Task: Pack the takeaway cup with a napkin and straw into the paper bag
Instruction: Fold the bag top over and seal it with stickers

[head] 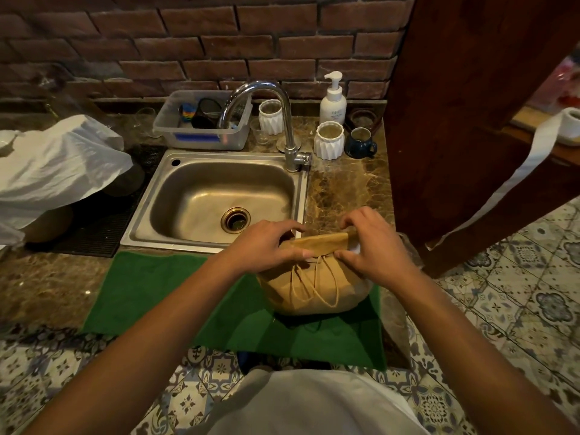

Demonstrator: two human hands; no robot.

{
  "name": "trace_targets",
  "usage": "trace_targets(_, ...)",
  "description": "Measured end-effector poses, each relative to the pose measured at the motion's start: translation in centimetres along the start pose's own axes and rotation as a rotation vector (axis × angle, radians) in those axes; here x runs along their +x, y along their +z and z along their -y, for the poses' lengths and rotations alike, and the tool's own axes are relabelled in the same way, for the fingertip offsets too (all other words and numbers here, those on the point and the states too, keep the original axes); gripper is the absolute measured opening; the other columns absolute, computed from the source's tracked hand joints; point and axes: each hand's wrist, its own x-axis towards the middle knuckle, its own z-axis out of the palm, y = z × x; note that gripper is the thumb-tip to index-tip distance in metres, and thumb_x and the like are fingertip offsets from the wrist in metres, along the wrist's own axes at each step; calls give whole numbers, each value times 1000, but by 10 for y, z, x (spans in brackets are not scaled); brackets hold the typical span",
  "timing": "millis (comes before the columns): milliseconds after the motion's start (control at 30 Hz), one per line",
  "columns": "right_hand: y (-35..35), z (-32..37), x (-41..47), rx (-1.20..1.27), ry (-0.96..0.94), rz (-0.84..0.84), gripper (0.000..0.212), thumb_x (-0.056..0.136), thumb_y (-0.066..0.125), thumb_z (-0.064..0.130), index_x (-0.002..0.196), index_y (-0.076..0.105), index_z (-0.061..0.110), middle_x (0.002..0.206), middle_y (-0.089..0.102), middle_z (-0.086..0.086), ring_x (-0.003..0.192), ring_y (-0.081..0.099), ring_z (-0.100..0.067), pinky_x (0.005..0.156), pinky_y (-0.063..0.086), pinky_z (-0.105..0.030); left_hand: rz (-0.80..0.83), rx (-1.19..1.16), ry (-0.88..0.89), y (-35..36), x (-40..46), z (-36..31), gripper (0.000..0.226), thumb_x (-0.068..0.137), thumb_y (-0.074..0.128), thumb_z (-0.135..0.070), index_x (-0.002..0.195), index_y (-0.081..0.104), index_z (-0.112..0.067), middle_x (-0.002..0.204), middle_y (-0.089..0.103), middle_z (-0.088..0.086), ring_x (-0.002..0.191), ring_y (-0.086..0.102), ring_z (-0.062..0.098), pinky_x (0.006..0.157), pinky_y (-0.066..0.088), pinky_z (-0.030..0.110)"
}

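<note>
Hands folding paper bag (314,287) shut on green mat (175,296).
Left hand (266,246) and right hand (373,246) each pinch its folded top; contents hidden.

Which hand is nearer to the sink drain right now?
Left. The left hand sits just below and right of the sink drain; the right hand is farther right, over the marble counter, on the paper bag.

Brown paper bag (317,288), green mat (175,296), red-brown brick wall (188,42), blue-and-white patterned floor tiles (518,296)
</note>
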Motion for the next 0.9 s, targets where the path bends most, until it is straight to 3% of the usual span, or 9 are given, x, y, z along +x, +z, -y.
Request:
trace_targets(167, 1, -5, -2, 25, 1, 37, 49, 76, 86, 42, 113, 57, 29, 111, 54, 9, 102, 48, -12, 81, 38, -29, 37, 155, 34, 1, -10, 3, 93, 70, 76, -70, 149, 42, -35, 149, 54, -5, 136, 48, 18, 111, 43, 43)
trace_targets(233, 1, -11, 1, 11, 18, 107, 45, 77, 84, 45, 112, 63, 26, 106, 54, 10, 102, 49, -13, 79, 38, -31, 53, 145, 28, 2, -12, 6, 90, 75, 78, -62, 151, 40, -35, 151, 52, -3, 139, 45, 20, 113, 41, 44)
trace_targets(333, 1, -17, 7, -14, -18, 163, 27, 83, 80, 45, 95, 67, 24, 92, 52, 9, 96, 50, -17, 74, 34, -33, 63, 128, 29, 4, -14, 6, 88, 80, 79, -53, 154, 35, -36, 151, 52, -1, 139, 45, 22, 114, 39, 43)
trace_targets(433, 2, -19, 8, 15, -75, 143, 25, 83, 81, 42, 79, 60, 28, 81, 52, 9, 86, 48, -16, 70, 32, -33, 66, 120, 34, 5, -14, 7, 88, 82, 79, -45, 156, 32, -36, 151, 52, 0, 137, 46, 23, 113, 39, 41)
trace_targets(500, 4, -22, 8, 43, -110, 104, 22, 82, 83, 39, 79, 67, 24, 78, 55, 9, 82, 49, -16, 69, 32, -33, 62, 125, 27, 4, -14, 7, 89, 82, 79, -46, 156, 31, -37, 152, 52, -1, 138, 46, 23, 113, 40, 41)
trace_targets(600, 7, -25, 5, 119, -110, 56, 20, 81, 85, 35, 86, 76, 18, 79, 60, 10, 80, 55, -15, 69, 38, -33, 44, 180, 12, 5, -13, -1, 86, 79, 79, -53, 153, 37, -37, 151, 54, -2, 135, 49, 23, 107, 45, 42)
trace_targets(733, 10, -28, 3, 220, -60, 14, 20, 79, 86, 32, 87, 79, 15, 82, 68, 6, 79, 64, -19, 69, 51, -39, -17, 260, 16, 10, -4, -12, 62, 78, 76, -60, 129, 55, -31, 130, 66, -2, 118, 58, 20, 92, 52, 39)
trace_targets(900, 10, -30, -2, 312, -27, -41, 14, 81, 86, 31, 85, 77, 21, 80, 67, 8, 73, 62, -10, 64, 45, -25, -5, 252, 44, 8, -1, -17, 48, 82, 76, -52, 119, 60, -27, 116, 69, 1, 109, 60, 23, 84, 50, 39)
